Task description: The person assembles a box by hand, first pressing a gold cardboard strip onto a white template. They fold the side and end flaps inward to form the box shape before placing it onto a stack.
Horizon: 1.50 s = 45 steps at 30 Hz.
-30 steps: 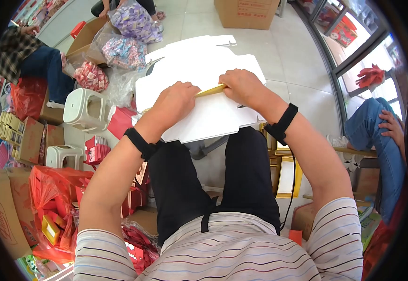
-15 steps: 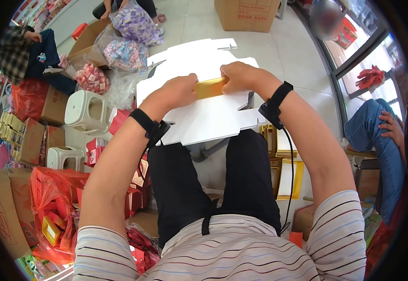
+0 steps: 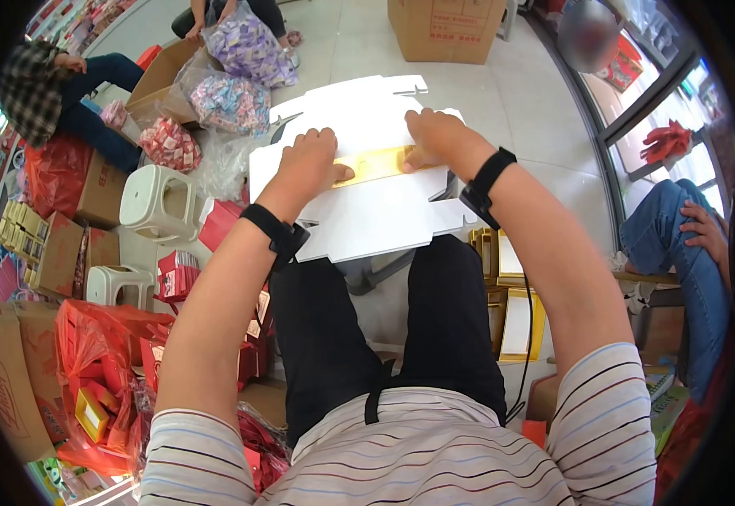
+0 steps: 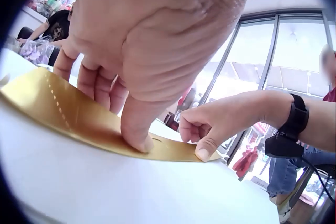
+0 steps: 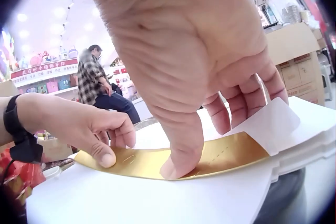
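Observation:
A gold card strip (image 3: 371, 167) lies across a stack of white die-cut sheets (image 3: 376, 221) above the person's lap. The left hand (image 3: 306, 169) is at its left part, thumb pressing on the gold surface, fingers bent beyond the far edge. The right hand (image 3: 439, 139) has its thumb on the right part. In the left wrist view the strip (image 4: 89, 113) curves up at its near end, with a dotted line across it; the left thumb (image 4: 137, 134) presses on it. In the right wrist view the right thumb (image 5: 184, 150) touches the strip (image 5: 231, 153), its fingers beyond the far edge.
White stools (image 3: 158, 202) and red bags (image 3: 80, 337) stand at the left. Gold-edged boxes (image 3: 519, 325) are by the right knee. A large carton (image 3: 443, 29) stands beyond the sheets. Other people sit left and right, one in jeans (image 3: 671, 228).
The hands were gripping the strip, raised on edge at first and then tilted. Now it lies flatter, the fingers have loosened and spread, and the thumbs rest on top of it.

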Each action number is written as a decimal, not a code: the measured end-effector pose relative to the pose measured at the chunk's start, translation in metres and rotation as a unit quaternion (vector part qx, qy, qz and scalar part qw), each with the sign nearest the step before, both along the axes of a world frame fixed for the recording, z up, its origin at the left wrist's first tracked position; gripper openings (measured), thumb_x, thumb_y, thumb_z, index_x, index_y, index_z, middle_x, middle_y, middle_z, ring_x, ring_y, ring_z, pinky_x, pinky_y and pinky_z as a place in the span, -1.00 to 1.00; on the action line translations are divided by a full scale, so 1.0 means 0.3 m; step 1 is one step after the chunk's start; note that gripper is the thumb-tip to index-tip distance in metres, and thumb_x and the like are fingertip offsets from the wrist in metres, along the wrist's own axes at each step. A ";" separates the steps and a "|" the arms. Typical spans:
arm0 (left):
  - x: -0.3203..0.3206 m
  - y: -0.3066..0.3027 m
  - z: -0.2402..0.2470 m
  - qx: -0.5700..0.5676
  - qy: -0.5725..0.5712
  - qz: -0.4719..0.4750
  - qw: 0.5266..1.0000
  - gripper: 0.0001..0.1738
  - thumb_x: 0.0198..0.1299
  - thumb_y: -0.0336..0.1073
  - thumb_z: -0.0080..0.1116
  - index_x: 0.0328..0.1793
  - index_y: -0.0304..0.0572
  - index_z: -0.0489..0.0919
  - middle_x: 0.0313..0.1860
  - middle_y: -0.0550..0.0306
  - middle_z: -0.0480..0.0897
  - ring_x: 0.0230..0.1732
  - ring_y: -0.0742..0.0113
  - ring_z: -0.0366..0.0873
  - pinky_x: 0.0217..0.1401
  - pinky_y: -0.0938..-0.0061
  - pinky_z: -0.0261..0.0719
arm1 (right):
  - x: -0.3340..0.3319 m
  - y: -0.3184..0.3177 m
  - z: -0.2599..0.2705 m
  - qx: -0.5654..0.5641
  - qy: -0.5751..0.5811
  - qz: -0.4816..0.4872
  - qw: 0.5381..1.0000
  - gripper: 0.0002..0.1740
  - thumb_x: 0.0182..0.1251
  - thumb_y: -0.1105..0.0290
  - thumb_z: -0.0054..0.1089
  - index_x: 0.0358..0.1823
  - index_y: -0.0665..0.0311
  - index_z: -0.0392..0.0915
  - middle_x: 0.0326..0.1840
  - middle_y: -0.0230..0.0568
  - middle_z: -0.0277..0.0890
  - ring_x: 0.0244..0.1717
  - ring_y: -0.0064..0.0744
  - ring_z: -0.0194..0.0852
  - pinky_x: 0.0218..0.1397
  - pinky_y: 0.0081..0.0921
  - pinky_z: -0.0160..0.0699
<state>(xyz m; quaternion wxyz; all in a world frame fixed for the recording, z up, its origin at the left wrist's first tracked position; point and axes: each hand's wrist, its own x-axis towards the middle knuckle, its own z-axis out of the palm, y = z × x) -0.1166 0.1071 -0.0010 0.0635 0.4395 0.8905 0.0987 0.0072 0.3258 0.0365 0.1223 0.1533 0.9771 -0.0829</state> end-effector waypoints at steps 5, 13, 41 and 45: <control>0.042 -0.051 -0.032 0.079 0.059 0.083 0.992 -0.32 0.07 0.15 0.63 0.10 -0.17 0.66 0.08 -0.08 0.66 0.18 -0.06 0.57 0.19 0.03 0.52 | 0.107 -0.062 -0.093 0.132 0.197 0.102 0.966 -0.57 0.25 0.25 0.51 0.05 0.30 0.60 0.10 0.01 0.61 0.20 0.02 0.62 0.15 -0.25 0.64; 0.104 -0.053 -0.068 0.111 0.125 0.077 0.983 -0.48 0.19 0.01 0.55 0.12 -0.13 0.67 0.02 0.01 0.65 0.12 -0.02 0.57 0.14 0.04 0.47 | 0.225 -0.233 -0.275 0.025 0.384 0.185 0.904 -0.49 0.53 0.31 0.23 0.35 0.53 0.51 0.41 0.23 0.53 0.52 0.15 0.45 0.63 -0.06 0.37; 0.291 -0.228 -0.109 0.109 0.191 -0.056 0.974 -0.34 0.54 -0.01 0.22 0.54 -0.36 0.47 0.49 -0.32 0.52 0.55 -0.33 0.40 0.57 -0.07 0.39 | 0.303 -0.190 -0.212 0.009 0.329 0.121 0.937 -0.48 0.55 0.31 0.22 0.39 0.49 0.54 0.54 0.33 0.43 0.59 0.28 0.37 0.67 -0.01 0.34; 0.310 -0.219 -0.099 0.094 0.203 -0.065 0.972 -0.28 0.55 0.06 0.20 0.58 -0.36 0.45 0.52 -0.44 0.47 0.58 -0.46 0.35 0.61 -0.11 0.37 | 0.288 -0.219 -0.232 -0.017 0.360 0.178 0.916 -0.48 0.54 0.30 0.25 0.41 0.45 0.54 0.49 0.33 0.45 0.55 0.34 0.37 0.64 0.05 0.35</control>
